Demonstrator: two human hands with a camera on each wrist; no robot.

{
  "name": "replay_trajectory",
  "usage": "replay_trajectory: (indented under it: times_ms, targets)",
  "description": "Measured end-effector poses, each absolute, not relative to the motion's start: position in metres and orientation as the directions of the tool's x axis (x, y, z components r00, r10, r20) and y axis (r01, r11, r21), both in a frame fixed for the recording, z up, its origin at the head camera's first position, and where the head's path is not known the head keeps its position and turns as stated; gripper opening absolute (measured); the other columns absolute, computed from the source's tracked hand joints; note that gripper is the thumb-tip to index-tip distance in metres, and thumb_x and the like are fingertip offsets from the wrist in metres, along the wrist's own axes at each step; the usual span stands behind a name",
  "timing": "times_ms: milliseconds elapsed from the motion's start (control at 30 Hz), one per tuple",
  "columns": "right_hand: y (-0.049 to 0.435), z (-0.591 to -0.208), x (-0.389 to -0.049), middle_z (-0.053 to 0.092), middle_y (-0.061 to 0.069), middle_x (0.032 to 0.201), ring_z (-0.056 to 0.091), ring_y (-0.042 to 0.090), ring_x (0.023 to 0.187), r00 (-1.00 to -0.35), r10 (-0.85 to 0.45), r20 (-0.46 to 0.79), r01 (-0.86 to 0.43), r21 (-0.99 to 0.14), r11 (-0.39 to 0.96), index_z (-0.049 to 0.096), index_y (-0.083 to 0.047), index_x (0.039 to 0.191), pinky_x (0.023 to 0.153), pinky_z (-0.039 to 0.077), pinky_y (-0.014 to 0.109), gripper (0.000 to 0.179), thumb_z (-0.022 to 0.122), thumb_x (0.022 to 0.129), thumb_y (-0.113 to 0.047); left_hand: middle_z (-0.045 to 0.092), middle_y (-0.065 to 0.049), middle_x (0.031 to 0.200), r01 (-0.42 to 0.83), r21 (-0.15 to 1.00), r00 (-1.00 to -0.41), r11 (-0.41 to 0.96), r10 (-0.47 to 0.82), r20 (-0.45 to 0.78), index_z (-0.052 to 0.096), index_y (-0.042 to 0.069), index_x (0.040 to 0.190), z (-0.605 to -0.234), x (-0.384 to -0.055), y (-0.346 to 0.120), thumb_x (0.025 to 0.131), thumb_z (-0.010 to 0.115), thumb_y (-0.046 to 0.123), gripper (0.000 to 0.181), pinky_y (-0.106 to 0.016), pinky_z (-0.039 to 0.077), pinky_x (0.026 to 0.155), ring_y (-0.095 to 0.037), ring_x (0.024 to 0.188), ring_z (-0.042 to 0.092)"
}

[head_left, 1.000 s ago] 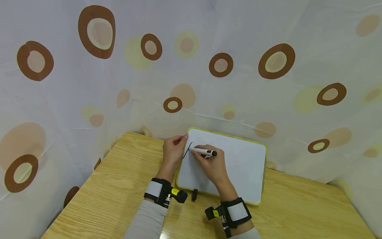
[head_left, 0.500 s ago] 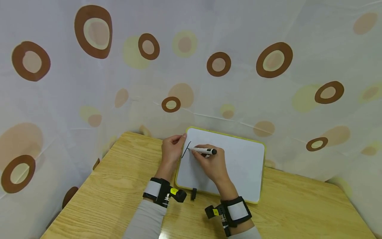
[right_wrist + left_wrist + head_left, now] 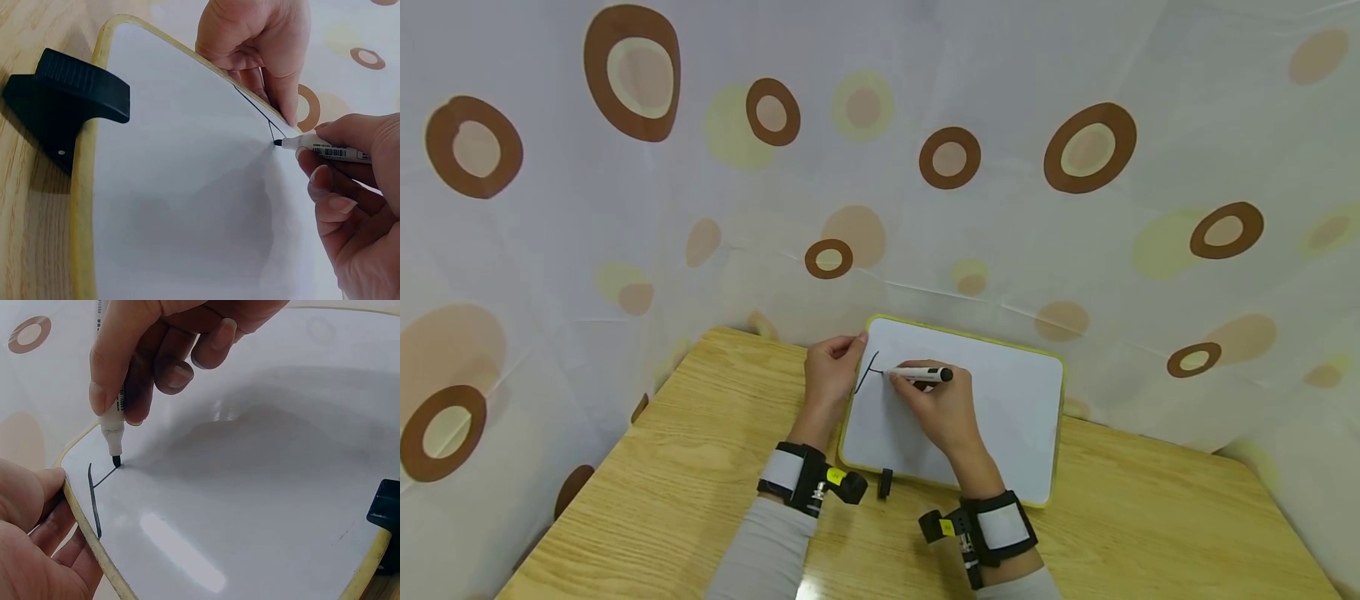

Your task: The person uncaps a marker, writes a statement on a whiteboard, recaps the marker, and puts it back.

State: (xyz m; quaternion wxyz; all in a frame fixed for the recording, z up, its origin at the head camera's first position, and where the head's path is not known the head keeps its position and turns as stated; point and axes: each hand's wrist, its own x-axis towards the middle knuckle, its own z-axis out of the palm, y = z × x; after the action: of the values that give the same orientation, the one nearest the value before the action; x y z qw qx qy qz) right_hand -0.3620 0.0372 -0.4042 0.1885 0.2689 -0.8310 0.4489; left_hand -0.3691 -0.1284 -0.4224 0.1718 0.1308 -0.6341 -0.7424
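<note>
A whiteboard [image 3: 1000, 417] with a yellow rim leans, tilted, on the table. At its upper left edge my left hand [image 3: 831, 379] grips the rim, thumb tip at the front and fingers behind, as the left wrist view shows. My right hand [image 3: 946, 408] pinches a white marker [image 3: 917, 374] with a black end between thumb and fingers. In both wrist views the marker's black tip touches the board. A long slanted black stroke [image 3: 94, 503] runs near the left edge, and a short thinner line [image 3: 105, 477] leads from it to the tip.
A black clip-like stand [image 3: 81, 84] sits at the board's lower edge. The wooden table [image 3: 715, 450] extends to both sides. Behind it hangs a pale curtain [image 3: 895, 225] with brown ring patterns. Each wrist wears a strapped camera.
The marker and right hand have moved slightly to the right, and a short line now extends from the slanted stroke. The left hand keeps its place on the board's edge.
</note>
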Motion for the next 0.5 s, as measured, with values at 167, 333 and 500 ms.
replay_trajectory:
  times_ms: [167,333,500]
  targets:
    - [0.0368,-0.4030,-0.3617,0.077,0.006,0.085,0.065,0.013,0.067,-0.779,-0.278,0.561,-0.622,-0.636,0.457,0.082,-0.005,0.089,0.061,0.054,0.027,0.005,0.083,0.086,-0.009,0.074,-0.012,0.096,0.093,0.987,-0.906,-0.132,-0.422,0.029,0.079,0.001,0.105,-0.4220,-0.3681,-0.1281,0.099,0.072,0.025,0.025,-0.022,0.051,0.065,-0.015,0.080,0.065]
    - [0.0376,-0.4009,-0.3622,0.077,0.006,0.085,0.066,0.014,0.067,-0.778,-0.287,0.559,-0.624,-0.630,0.462,0.081,-0.005,0.090,0.061,0.054,0.027,0.006,0.083,0.087,-0.010,0.074,-0.012,0.096,0.094,0.987,-0.905,-0.133,-0.424,0.029,0.079,0.001,0.105,-0.4229,-0.3685,-0.1274,0.099,0.071,0.026,0.026,-0.022,0.051,0.065,-0.015,0.079,0.065]
    - [0.0420,-0.3983,-0.3628,0.077,0.006,0.087,0.066,0.014,0.069,-0.803,-0.239,0.546,-0.591,-0.674,0.443,0.082,-0.006,0.091,0.062,0.053,0.026,0.008,0.084,0.086,-0.011,0.074,-0.010,0.096,0.083,0.989,-0.904,-0.124,-0.426,0.022,0.079,0.003,0.106,-0.4232,-0.3689,-0.1271,0.099,0.071,0.027,0.027,-0.023,0.052,0.065,-0.016,0.079,0.066]
